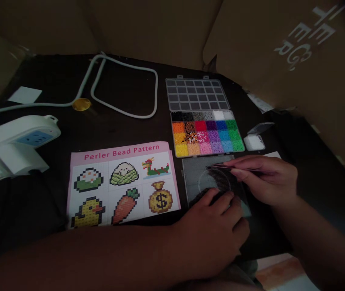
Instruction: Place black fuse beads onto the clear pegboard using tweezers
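A clear square pegboard lies on the dark table, with a pale ring showing on it and a few dark beads near its upper edge. My left hand rests over the board's lower part, fingers stretched out and holding nothing that I can see. Between the thumb and fingers of my right hand is a pair of thin tweezers, their tips low over the board's top edge. Whether the tips grip a bead is too small to tell. Just beyond lies an open bead box with many-coloured compartments.
A Perler bead pattern sheet lies left of the board. Beside the bead box stands a small lidded case with white contents. A power strip, a white cable and a gold disc occupy the left side. Cardboard walls enclose the back.
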